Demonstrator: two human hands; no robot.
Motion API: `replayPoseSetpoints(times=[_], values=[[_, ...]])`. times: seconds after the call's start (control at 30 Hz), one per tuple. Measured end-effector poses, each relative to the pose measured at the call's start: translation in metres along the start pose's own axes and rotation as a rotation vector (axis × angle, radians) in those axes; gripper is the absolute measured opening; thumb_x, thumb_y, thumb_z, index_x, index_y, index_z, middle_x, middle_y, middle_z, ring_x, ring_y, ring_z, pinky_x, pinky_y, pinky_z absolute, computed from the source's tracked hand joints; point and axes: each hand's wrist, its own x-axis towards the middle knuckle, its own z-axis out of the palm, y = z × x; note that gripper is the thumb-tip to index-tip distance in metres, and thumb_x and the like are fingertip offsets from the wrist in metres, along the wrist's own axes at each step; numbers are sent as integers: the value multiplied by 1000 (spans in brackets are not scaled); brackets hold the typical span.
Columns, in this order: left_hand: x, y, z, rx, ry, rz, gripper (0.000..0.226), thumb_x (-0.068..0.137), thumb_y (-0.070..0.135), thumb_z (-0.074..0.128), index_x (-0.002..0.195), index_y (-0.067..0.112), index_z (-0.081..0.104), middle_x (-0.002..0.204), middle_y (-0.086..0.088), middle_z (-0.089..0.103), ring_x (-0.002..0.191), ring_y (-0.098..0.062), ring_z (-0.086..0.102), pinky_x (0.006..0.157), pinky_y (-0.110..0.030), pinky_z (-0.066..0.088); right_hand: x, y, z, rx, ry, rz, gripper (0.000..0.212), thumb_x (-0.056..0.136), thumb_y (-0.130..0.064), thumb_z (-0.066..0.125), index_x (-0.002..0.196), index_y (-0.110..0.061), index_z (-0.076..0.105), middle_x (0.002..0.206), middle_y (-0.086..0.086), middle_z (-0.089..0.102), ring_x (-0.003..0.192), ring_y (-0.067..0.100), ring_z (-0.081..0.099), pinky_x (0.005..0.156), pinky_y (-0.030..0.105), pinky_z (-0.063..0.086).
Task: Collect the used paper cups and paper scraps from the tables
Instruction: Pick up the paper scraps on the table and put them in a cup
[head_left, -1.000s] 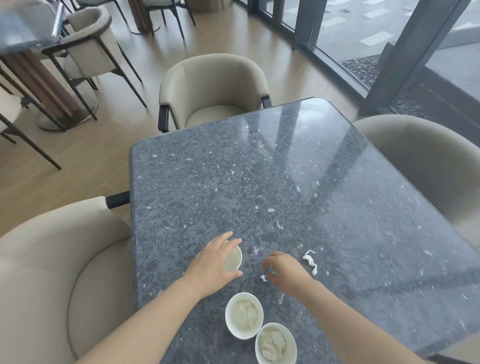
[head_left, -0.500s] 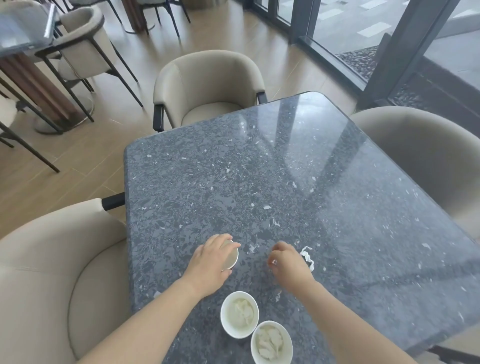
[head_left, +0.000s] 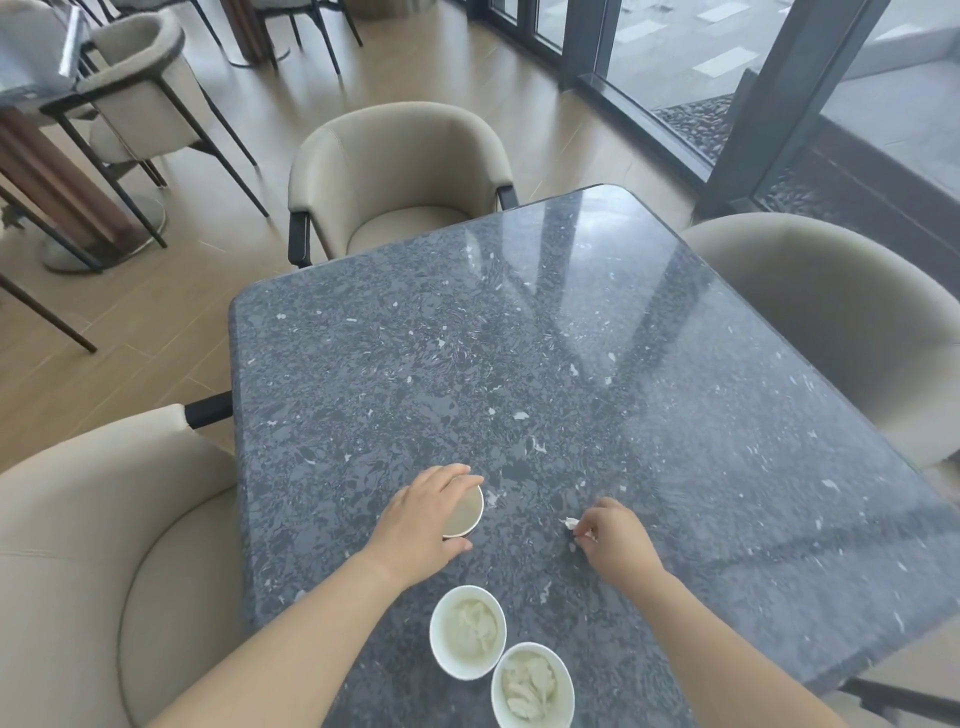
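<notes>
Left hand (head_left: 418, 525) grips a paper cup (head_left: 464, 512) on the table (head_left: 571, 364) — right hand (head_left: 615, 538), just beside it, pinches a paper scrap (head_left: 570, 524).

A glossy dark grey stone table (head_left: 597, 338), flecked white, with rounded corners. At 6 o'clock, by the near edge, a filled cup (head_left: 467, 631) and a second filled cup (head_left: 532, 683) stand upright, touching, each white with crumpled paper inside. Just beyond them, toward 7 o'clock, a tilted cup (head_left: 464, 512) opens toward 3 o'clock, gripped by the left hand (head_left: 415, 525). To its right, the right hand (head_left: 615, 540) pinches a small white paper scrap (head_left: 570, 524) at the surface.
</notes>
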Motion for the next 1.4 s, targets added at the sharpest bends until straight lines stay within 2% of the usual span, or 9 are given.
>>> replayPoseSetpoints(times=[0.1,0.2,0.33,0.47,0.8,0.9,1.03,1.27,1.4], values=[[-4,-1,-2,-22,26,-8,76,76,35,72,138,35,28,148,16,25,138,-10,21,110,-37,31,-3,-23,-3,177,99,13,5,81,-13,67,78,-15,70,85,-1,57,84,19,59,71,24,43],[-10,-5,-2,2,56,-40,80,75,36,72,140,32,25,149,11,25,138,-13,22,110,-36,31,-5,-66,-15,399,257,-92,7,77,-16,73,72,-19,70,78,-7,62,71,3,59,65,7,41],[-21,-12,0,-4,60,-104,79,78,39,68,141,28,21,148,9,23,137,-14,23,109,-34,33,-10,-118,-19,551,241,-275,9,74,-16,75,72,-23,69,77,-11,62,70,1,60,67,11,48],[-35,-18,0,-53,94,-126,71,84,40,61,141,27,21,149,9,22,137,-13,23,109,-33,33,-15,-129,-8,497,183,-304,10,74,-18,75,83,-18,70,84,-9,63,75,4,60,70,16,51],[-67,-12,-2,-138,107,-56,54,88,38,55,136,29,30,141,13,33,128,-11,35,99,-31,42,-54,-109,-7,387,265,-291,13,77,-16,73,89,-13,68,86,-3,64,74,9,60,69,15,50],[-73,-9,-1,-159,89,-21,46,88,38,55,130,29,38,135,14,39,124,-10,39,97,-32,43,-71,-108,1,331,189,-282,18,76,-19,74,92,-13,68,91,0,66,76,11,59,73,21,50],[-83,-6,2,-156,37,-38,33,88,41,53,119,34,48,126,17,46,116,-7,46,88,-33,47,-91,-105,15,179,71,-235,27,76,-26,71,101,-19,65,96,-4,64,77,9,55,73,17,42],[-100,-6,6,-180,24,-31,28,88,37,53,116,35,51,124,14,51,115,-9,48,91,-35,47,-99,-115,19,117,59,-134,12,75,-12,57,82,-15,67,81,-1,69,74,16,59,66,24,44],[-101,-5,-4,-264,80,-14,31,88,37,53,119,38,49,120,16,52,105,-5,52,83,-26,45,-99,-126,7,200,142,-142,10,75,-14,60,79,-15,69,73,-5,68,66,11,58,66,23,48]])
